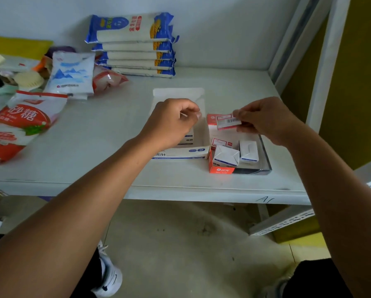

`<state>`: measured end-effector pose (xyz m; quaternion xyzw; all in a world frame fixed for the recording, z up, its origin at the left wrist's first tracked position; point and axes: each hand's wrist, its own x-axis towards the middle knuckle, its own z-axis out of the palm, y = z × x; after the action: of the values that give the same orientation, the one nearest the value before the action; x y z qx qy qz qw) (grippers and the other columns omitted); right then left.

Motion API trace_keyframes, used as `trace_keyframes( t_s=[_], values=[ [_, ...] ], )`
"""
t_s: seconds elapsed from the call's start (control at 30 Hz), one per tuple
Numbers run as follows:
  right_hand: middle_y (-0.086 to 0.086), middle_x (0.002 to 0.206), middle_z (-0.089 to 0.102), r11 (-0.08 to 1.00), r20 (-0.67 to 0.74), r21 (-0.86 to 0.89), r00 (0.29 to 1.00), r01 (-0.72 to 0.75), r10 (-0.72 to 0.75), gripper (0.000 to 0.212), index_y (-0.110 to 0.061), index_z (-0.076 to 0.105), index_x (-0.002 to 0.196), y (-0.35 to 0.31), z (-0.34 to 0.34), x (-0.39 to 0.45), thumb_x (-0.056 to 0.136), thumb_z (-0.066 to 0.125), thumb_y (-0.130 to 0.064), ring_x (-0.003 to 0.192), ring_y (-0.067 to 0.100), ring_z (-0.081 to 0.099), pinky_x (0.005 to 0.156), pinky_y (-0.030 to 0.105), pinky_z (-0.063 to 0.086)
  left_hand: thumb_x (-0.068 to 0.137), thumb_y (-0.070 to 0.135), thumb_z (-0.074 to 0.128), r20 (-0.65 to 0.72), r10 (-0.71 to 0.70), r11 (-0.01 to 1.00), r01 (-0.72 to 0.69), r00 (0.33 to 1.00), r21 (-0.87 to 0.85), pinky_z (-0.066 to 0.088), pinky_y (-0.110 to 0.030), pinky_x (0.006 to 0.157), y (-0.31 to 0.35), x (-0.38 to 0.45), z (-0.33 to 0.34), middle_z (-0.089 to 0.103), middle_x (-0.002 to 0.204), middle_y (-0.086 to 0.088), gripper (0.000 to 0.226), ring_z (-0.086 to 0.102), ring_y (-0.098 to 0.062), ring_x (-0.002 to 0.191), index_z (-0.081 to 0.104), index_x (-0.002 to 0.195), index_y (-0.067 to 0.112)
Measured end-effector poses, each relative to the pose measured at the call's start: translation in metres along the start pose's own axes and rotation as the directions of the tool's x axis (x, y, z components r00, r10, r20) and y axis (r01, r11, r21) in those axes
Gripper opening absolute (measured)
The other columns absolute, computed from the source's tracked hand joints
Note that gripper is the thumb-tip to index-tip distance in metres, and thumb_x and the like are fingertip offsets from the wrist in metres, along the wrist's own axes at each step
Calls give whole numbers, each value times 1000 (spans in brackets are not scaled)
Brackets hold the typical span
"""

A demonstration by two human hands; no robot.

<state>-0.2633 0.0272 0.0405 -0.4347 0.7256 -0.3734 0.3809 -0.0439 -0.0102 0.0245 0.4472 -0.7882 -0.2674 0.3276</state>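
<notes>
My right hand (pixel 264 120) pinches a small red-and-white box (pixel 226 122) with a barcode, held above a red carton (pixel 222 169) that has a clear lid wall and several small white boxes (pixel 226 155) inside. My left hand (pixel 173 123) hovers over an open white-and-blue carton (pixel 180 153), fingers curled, thumb and fingertips pinched together; whether it holds anything I cannot tell. The carton's flap (pixel 178 93) lies open behind my left hand. Both cartons sit side by side on the white shelf (pixel 115 168).
Stacked blue-and-white flour bags (pixel 135 46) lean at the back wall. A blue mountain-print bag (pixel 71 74), a red sugar bag (pixel 21 123) and other packets crowd the left. A shelf upright (pixel 324 67) stands right. The floor and my shoes (pixel 109 274) lie below.
</notes>
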Motion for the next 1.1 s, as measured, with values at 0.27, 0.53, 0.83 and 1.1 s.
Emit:
trace_keyframes(
  t_s=[0.27,0.53,0.83,1.1],
  values=[
    [-2,81,66,890,-67,-453,994,52,-92,12,-17,70,87,17,15,14,84,71,-29,72,12,62,58,24,49,92,22,57,36,30,997,-33,999,71,49,-20,80,-1,0,13,73,99,5,19,65,-9,89,73,102,19],
    [0,85,67,773,-78,-628,980,93,-181,18,-19,71,87,19,20,14,83,71,-37,71,15,59,55,26,42,91,21,56,44,19,994,-23,999,110,49,-23,77,-2,-3,11,74,94,4,18,65,-12,86,73,96,19],
    [-2,97,66,658,229,-712,967,245,-112,34,-17,70,106,4,6,-5,83,69,-42,89,22,61,79,32,45,92,22,56,57,0,990,-8,998,141,50,-24,77,-6,-5,13,74,100,6,21,65,-11,88,73,103,23],
    [0,113,68,561,474,-722,880,404,-23,55,-18,67,113,-5,24,-21,66,84,-39,98,23,63,90,38,50,92,19,57,74,-1,994,-7,997,110,52,-26,82,-4,-7,12,74,103,2,22,66,-12,90,73,106,19]
  ],
)
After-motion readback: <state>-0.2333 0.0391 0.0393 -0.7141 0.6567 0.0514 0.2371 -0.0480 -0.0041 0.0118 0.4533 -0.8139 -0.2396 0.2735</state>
